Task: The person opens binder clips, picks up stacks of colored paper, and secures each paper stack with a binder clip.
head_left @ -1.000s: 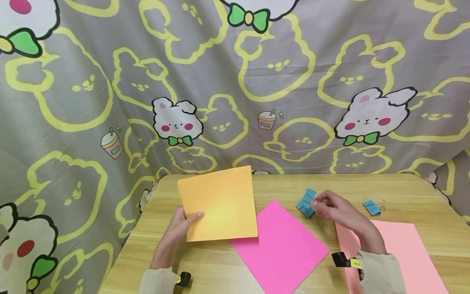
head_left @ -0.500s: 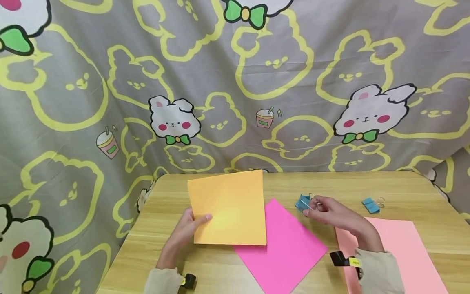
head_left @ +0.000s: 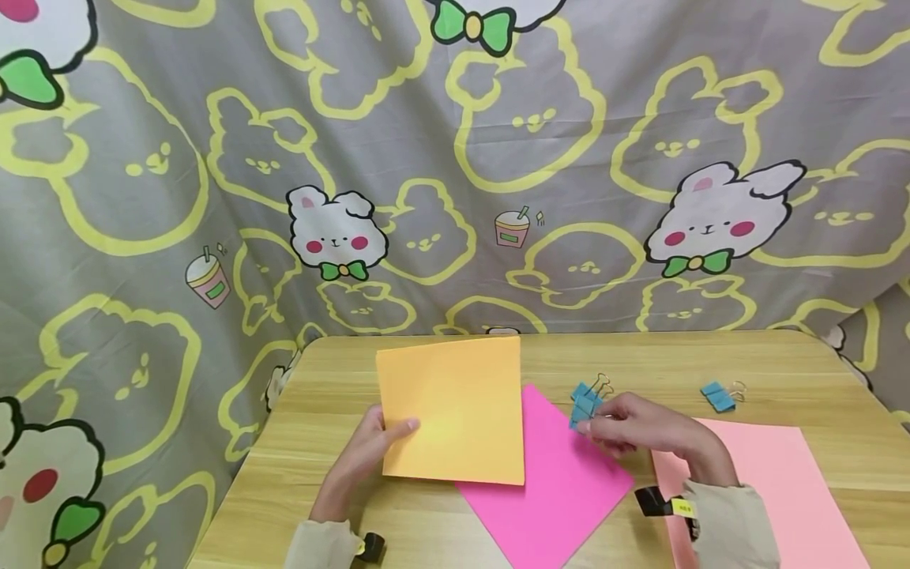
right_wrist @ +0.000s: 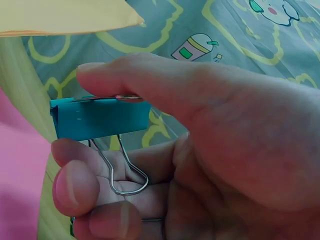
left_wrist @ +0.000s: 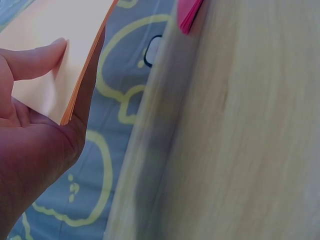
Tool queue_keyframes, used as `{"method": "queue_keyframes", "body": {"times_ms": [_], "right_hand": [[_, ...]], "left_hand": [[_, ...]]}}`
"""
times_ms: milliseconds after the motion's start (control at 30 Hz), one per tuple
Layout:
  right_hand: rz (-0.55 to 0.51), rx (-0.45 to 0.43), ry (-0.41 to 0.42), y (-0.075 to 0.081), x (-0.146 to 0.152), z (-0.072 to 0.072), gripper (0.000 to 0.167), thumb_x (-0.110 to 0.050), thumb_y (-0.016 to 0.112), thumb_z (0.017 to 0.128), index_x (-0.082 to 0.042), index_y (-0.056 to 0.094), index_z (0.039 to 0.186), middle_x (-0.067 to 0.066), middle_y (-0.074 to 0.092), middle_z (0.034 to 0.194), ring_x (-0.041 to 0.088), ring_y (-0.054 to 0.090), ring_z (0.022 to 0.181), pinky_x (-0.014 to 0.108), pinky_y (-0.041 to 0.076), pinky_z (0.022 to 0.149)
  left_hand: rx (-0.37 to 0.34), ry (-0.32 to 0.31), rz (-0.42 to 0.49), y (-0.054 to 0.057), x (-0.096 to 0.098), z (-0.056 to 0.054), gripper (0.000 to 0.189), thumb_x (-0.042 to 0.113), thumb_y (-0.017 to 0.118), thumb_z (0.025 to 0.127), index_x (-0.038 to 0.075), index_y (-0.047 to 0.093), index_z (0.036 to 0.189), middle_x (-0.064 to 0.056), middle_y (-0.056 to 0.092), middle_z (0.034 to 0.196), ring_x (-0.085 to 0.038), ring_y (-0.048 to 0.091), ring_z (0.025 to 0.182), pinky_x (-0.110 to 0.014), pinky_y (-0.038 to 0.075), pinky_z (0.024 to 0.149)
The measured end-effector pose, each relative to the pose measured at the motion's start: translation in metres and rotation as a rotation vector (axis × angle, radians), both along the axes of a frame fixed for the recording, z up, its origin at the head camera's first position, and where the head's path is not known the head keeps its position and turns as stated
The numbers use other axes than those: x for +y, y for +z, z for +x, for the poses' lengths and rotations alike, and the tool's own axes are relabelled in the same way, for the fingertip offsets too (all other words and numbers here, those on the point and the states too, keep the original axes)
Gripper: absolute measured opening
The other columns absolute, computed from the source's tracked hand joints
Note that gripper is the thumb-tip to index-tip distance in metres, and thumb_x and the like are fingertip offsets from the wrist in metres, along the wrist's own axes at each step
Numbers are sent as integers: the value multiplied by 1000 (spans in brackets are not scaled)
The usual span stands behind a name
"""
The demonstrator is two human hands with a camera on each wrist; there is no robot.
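Note:
My left hand (head_left: 373, 442) grips a stack of orange paper (head_left: 455, 411) at its left edge, thumb on the front face. The left wrist view shows several sheet edges in that stack (left_wrist: 82, 75), raised above the table. My right hand (head_left: 640, 427) holds a teal binder clip (right_wrist: 102, 119) between thumb and fingers, near the magenta paper's upper right edge. One wire handle of the clip (right_wrist: 131, 190) lies over the curled fingers. In the head view a second teal clip (head_left: 583, 390) shows just behind the held one, partly hidden by it.
Magenta paper (head_left: 562, 490) lies turned on the wooden table (head_left: 320, 395), partly under the raised orange stack in view. Light pink paper (head_left: 775, 474) lies at right below my right forearm. Another teal binder clip (head_left: 718, 397) lies behind it. A patterned curtain (head_left: 426, 158) hangs behind.
The orange stack in my left hand has moved right and slightly down. My right hand has shifted slightly towards me, turning the binder clip; the far-right clip stays put.

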State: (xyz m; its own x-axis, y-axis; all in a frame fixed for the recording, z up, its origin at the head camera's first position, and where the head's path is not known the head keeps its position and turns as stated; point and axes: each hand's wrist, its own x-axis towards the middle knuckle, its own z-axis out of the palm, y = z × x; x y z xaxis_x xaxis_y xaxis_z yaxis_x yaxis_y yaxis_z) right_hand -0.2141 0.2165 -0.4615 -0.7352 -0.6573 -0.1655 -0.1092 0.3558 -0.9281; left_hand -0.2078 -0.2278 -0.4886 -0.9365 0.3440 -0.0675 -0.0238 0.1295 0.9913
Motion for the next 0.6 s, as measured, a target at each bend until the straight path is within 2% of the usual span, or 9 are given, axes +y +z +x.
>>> {"method": "queue_keyframes", "body": {"times_ms": [267, 433, 600], "right_hand": [[-67, 11, 94, 0, -5, 2, 41, -16, 54, 107, 6, 56, 73, 30, 48, 59, 8, 42, 50, 32, 34, 43], [-113, 41, 160, 1, -8, 1, 40, -13, 51, 108, 4, 60, 73, 28, 47, 55, 6, 43, 48, 34, 36, 42], [-114, 75, 185, 1, -12, -1, 37, -13, 50, 109, 8, 64, 81, 23, 51, 56, 9, 46, 48, 40, 35, 42]], "left_hand": [[-17, -56, 11, -1, 5, 1, 32, 11, 60, 103, -9, 53, 127, -16, 72, 102, -27, 74, 88, -41, 61, 73], [-12, -87, 14, -2, 7, 2, 31, 10, 60, 103, -9, 53, 127, -18, 71, 102, -29, 73, 87, -41, 61, 73], [-1, -122, 44, -5, 9, 1, 32, 8, 58, 103, -9, 52, 129, -18, 70, 105, -29, 73, 88, -42, 61, 73]]}}
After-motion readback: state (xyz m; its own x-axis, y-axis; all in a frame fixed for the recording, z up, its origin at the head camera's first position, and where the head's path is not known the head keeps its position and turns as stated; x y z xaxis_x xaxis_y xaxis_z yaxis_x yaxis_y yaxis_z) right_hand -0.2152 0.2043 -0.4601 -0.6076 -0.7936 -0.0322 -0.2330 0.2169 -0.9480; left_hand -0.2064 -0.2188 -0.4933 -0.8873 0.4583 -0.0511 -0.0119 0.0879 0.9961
